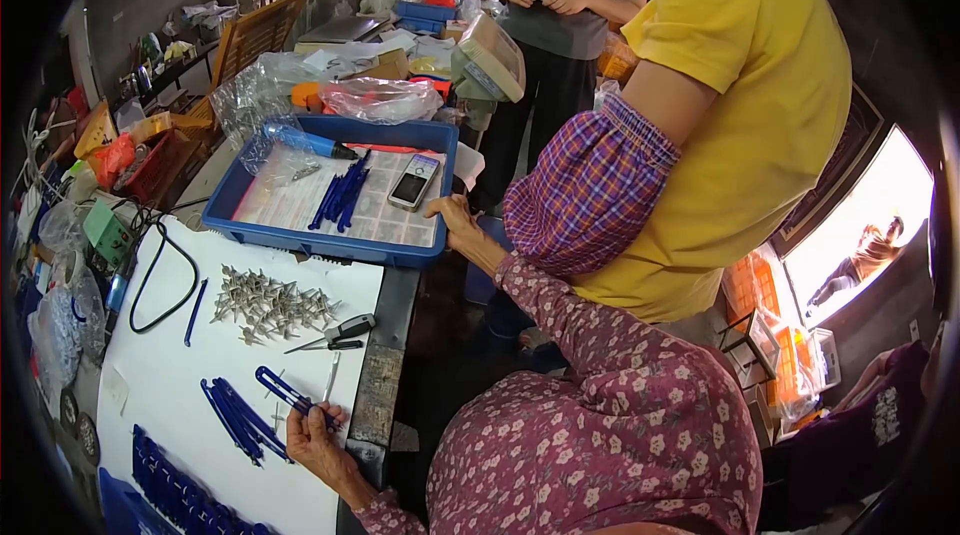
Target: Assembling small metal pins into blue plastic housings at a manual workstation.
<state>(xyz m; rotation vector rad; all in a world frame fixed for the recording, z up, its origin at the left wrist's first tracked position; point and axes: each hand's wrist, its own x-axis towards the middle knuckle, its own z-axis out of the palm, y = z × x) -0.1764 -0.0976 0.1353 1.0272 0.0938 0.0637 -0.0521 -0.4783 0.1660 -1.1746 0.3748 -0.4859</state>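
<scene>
**Left hand on the blue strip, right hand at the blue tray**

Your left hand [315, 435] is well below the blue tray [330, 247], at the near edge of the white sheet [150, 385]. Its fingers pinch one end of a blue plastic strip [290, 395], whose free end points up towards the tray. Your right hand [455, 217] lies against the tray's right-hand corner, touching the rim. You cannot tell from here whether it grips the rim or only rests there.

More blue strips [232, 420] lie just left of the one you hold, further from the tray. Between your left hand and the tray sit a pair of small cutters [335, 333] and, left of them, a heap of small grey metal pieces [270, 307]. A black cable [160, 285] loops below the tray's left corner. Inside the tray lie a phone [413, 182] and a bundle of blue strips [340, 200].

To handle the strip well, keep the pinch close to its end so the rest stays in view. Keep your wrist low over the sheet, clear of the loose strips beside it. The metal heap looks easy to scatter, so reach around it, not across.

A person in a yellow shirt [760, 105] stands just right of the tray, close to your right arm. Mind that elbow.
</scene>
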